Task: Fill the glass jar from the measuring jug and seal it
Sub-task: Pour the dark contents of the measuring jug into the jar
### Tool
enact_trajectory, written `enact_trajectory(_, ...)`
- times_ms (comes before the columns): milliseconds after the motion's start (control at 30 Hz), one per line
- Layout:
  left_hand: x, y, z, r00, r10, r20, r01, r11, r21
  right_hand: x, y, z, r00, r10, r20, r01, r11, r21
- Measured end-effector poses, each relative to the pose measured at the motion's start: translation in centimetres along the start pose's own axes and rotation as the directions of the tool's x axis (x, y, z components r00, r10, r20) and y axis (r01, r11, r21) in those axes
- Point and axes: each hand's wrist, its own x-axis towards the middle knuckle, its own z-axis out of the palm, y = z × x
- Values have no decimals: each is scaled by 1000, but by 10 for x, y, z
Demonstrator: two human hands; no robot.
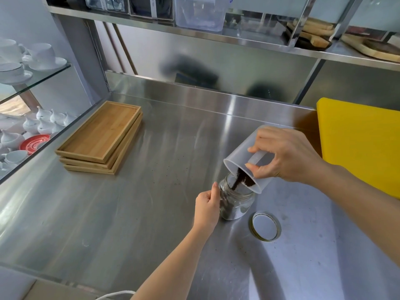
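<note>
A stainless steel counter [134, 202] fills my view, with a steel backsplash behind it and a steel shelf [216, 33] overhead carrying clear plastic containers and wooden boards. To my far left, a glass shelf unit [36, 76] holds white cups, saucers and small white teapots, plus one red saucer [34, 142]. On the counter's left rear sits a stack of three wooden trays [101, 137]. A yellow cutting board [361, 144] lies at the right edge.

Near the centre right, the glass jar [237, 203] stands upright on the counter, its mouth open. My left hand [207, 205] wraps its fingers around the jar's left side, thumb pointing upward against the glass, so this hand is closed on the jar. My right hand [285, 154] grips the translucent plastic measuring jug [244, 156] by its handle, fingers curled around it, and holds the jug tilted steeply with its rim directly above the jar's mouth. A dark stream of ground coffee [239, 178] runs from the jug's lip down into the jar; a dark layer already lies in the jar's bottom.

The jar's metal lid [265, 226] lies flat on the counter just right of the jar, inner side up, apart from it. A few dark specks dot the steel around the jar.
</note>
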Motion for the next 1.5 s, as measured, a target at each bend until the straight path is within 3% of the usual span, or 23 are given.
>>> enact_trajectory(333, 0, -1, 0, 1000, -5, 6, 5, 1000, -18, 0, -4, 2, 998, -68, -15, 68, 997, -35)
enact_trajectory(1500, 1, -3, 2, 1000, 10, -14, -10, 1000, -7, -3, 0, 1, 994, -98, -41, 95, 993, -69)
